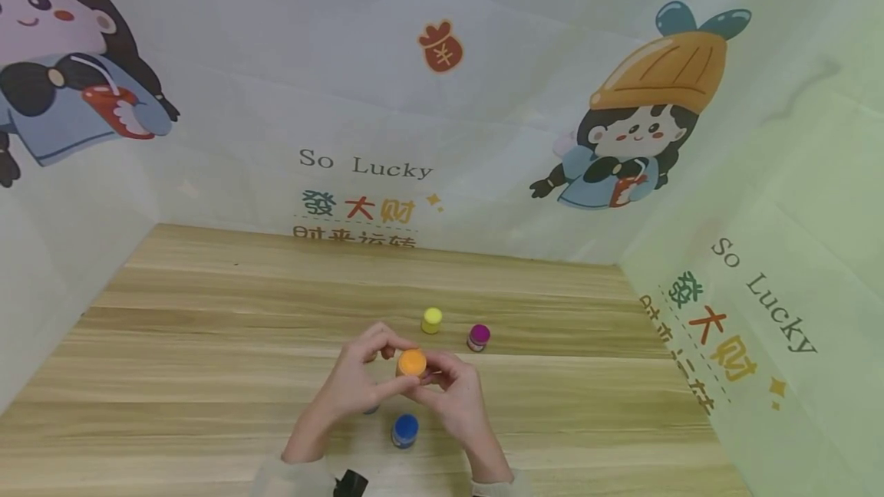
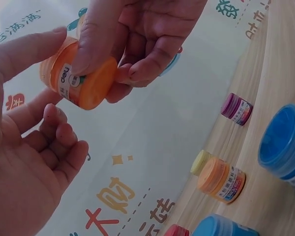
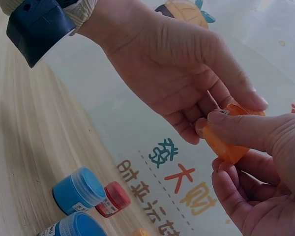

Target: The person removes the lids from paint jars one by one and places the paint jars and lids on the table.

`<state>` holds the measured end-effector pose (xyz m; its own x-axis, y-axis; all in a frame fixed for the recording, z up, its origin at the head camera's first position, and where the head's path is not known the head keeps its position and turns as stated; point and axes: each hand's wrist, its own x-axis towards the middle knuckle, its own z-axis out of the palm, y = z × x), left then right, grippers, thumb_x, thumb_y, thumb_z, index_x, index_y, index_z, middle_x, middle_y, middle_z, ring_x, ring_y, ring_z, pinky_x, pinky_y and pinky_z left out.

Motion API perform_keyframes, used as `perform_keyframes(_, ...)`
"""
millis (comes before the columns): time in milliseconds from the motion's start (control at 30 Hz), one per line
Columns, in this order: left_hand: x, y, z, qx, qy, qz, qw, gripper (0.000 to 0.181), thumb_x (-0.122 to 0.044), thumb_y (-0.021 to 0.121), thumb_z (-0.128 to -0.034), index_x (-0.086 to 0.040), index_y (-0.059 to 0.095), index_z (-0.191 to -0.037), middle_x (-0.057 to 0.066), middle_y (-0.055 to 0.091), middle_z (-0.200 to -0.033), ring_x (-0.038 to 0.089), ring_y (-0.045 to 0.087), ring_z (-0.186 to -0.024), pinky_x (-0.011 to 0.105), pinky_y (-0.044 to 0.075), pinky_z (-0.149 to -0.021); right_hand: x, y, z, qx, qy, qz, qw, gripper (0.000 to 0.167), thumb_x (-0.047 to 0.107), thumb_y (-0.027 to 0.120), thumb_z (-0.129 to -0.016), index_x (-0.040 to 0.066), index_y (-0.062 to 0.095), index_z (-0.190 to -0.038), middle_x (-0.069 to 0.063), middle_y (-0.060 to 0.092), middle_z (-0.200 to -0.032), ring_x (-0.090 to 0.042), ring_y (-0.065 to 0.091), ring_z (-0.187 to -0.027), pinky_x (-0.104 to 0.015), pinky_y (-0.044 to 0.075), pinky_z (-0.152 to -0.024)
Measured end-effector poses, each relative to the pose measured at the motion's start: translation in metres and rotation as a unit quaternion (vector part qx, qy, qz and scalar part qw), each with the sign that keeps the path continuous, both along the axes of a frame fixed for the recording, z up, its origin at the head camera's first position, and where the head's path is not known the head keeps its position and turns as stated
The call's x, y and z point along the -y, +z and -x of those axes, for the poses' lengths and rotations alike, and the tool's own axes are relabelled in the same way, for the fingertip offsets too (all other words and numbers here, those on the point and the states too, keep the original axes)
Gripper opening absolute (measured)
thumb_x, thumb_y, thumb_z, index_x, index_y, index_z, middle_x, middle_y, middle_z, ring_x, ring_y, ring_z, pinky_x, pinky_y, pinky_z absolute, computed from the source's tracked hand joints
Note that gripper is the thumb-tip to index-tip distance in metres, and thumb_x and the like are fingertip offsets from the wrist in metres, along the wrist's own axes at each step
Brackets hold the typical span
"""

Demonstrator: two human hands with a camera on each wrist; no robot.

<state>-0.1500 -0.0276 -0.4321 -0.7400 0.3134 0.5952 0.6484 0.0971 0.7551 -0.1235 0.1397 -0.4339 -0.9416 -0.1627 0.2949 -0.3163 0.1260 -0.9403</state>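
Note:
A small orange paint jar (image 1: 412, 363) with a white "deli" label is held up above the table between both hands. My left hand (image 1: 348, 378) pinches its lid end between thumb and forefinger, the other fingers loosely bent. With thumb and fingers, my right hand (image 1: 452, 393) grips the jar's body; the thumb (image 2: 91, 54) lies over part of the label. The jar is tilted in the left wrist view. Fingers partly cover it in the right wrist view (image 3: 228, 142).
On the wooden table (image 1: 207, 374) stand a yellow jar (image 1: 431, 320), a purple jar (image 1: 479, 337), a blue jar (image 1: 404, 429), another orange jar (image 2: 221, 179), a red jar (image 3: 113, 199) and a lighter blue jar (image 3: 78, 191). Printed cloth (image 1: 345, 98) walls surround the table.

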Motion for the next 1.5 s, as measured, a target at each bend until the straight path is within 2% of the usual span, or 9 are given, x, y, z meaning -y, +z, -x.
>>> perform_keyframes(200, -0.0035, -0.002, -0.0009, 0.012, 0.025, 0.007, 0.9996, 0.035, -0.01, 0.085, -0.0659, -0.013, 0.061, -0.092, -0.003, 0.053, -0.083, 0.01, 0.044, -0.077, 0.028, 0.037, -0.068, -0.0003, -0.0019, 0.0009, -0.006, 0.001, 0.001, 1.0, 0.029, -0.005, 0.075, -0.074, -0.01, 0.065, -0.101, -0.023, 0.063, -0.099, -0.006, 0.055, -0.08, -0.023, 0.05, -0.075)
perform_keyframes(500, 0.0006, -0.0057, 0.0027, -0.03, -0.021, -0.018, 0.9992, 0.035, -0.001, 0.079, -0.069, -0.001, 0.068, -0.102, 0.003, 0.053, -0.082, 0.013, 0.044, -0.077, 0.026, 0.038, -0.069, -0.0002, -0.001, 0.0, -0.006, 0.0, -0.004, 1.0, 0.03, -0.005, 0.075, -0.074, -0.01, 0.065, -0.102, -0.023, 0.063, -0.097, -0.006, 0.056, -0.079, -0.026, 0.052, -0.074)
perform_keyframes(600, 0.0008, -0.0056, 0.0026, -0.025, -0.017, -0.015, 0.9994, 0.033, -0.002, 0.08, -0.069, -0.004, 0.069, -0.1, 0.001, 0.054, -0.083, 0.012, 0.045, -0.077, 0.026, 0.039, -0.069, -0.0003, -0.0018, 0.0, -0.009, 0.001, -0.003, 1.0, 0.03, -0.005, 0.075, -0.073, -0.01, 0.065, -0.102, -0.023, 0.063, -0.097, -0.006, 0.056, -0.079, -0.025, 0.052, -0.074)
perform_keyframes(733, -0.0015, -0.0055, 0.0007, -0.001, 0.008, -0.003, 1.0, 0.034, -0.009, 0.084, -0.0671, -0.013, 0.065, -0.095, -0.002, 0.053, -0.082, 0.011, 0.044, -0.077, 0.026, 0.039, -0.068, -0.0001, -0.0025, -0.0003, -0.009, 0.002, -0.001, 1.0, 0.028, -0.004, 0.075, -0.074, -0.009, 0.066, -0.1, -0.023, 0.064, -0.097, -0.006, 0.055, -0.079, -0.024, 0.05, -0.074)
perform_keyframes(833, -0.0037, -0.0016, -0.0024, 0.013, 0.018, 0.003, 0.9997, 0.035, -0.008, 0.084, -0.0658, -0.011, 0.062, -0.093, -0.001, 0.052, -0.081, 0.011, 0.043, -0.077, 0.026, 0.038, -0.068, 0.0003, -0.003, -0.0001, -0.009, 0.001, -0.001, 1.0, 0.027, -0.004, 0.075, -0.074, -0.009, 0.066, -0.099, -0.023, 0.064, -0.097, -0.007, 0.054, -0.079, -0.023, 0.05, -0.074)
perform_keyframes(1033, -0.0023, -0.002, 0.0001, -0.033, 0.003, -0.006, 0.9994, 0.039, 0.003, 0.081, -0.064, 0.0, 0.065, -0.1, 0.007, 0.049, -0.076, 0.011, 0.041, -0.074, 0.026, 0.036, -0.065, 0.0004, -0.0032, -0.0003, -0.002, -0.002, 0.002, 1.0, 0.027, -0.005, 0.074, -0.074, -0.01, 0.065, -0.1, -0.023, 0.063, -0.097, -0.007, 0.055, -0.078, -0.023, 0.05, -0.074)
perform_keyframes(1067, -0.0016, -0.0057, 0.0023, -0.036, -0.003, -0.011, 0.9993, 0.038, 0.002, 0.08, -0.0653, -0.001, 0.066, -0.101, 0.005, 0.05, -0.077, 0.012, 0.042, -0.074, 0.027, 0.036, -0.065, 0.0003, -0.0036, -0.0001, -0.002, -0.002, 0.001, 1.0, 0.028, -0.005, 0.074, -0.074, -0.01, 0.065, -0.1, -0.023, 0.063, -0.098, -0.007, 0.055, -0.078, -0.024, 0.051, -0.074)
perform_keyframes(1200, 0.0004, -0.0044, 0.002, -0.035, -0.015, -0.024, 0.999, 0.032, 0.0, 0.078, -0.0699, -0.004, 0.069, -0.1, 0.001, 0.052, -0.08, 0.012, 0.043, -0.075, 0.027, 0.036, -0.066, 0.0004, -0.0047, 0.0005, -0.008, 0.001, 0.002, 1.0, 0.03, -0.007, 0.075, -0.073, -0.01, 0.065, -0.1, -0.024, 0.063, -0.098, -0.006, 0.056, -0.078, -0.025, 0.051, -0.074)
perform_keyframes(1500, -0.0015, -0.0048, 0.0014, -0.017, 0.021, 0.001, 0.9996, 0.038, -0.008, 0.085, -0.0638, -0.01, 0.064, -0.096, -0.001, 0.048, -0.079, 0.01, 0.041, -0.075, 0.026, 0.035, -0.064, 0.0014, -0.0024, -0.0004, 0.006, -0.003, 0.002, 1.0, 0.029, -0.006, 0.075, -0.073, -0.01, 0.065, -0.1, -0.023, 0.063, -0.098, -0.006, 0.055, -0.079, -0.022, 0.05, -0.074)
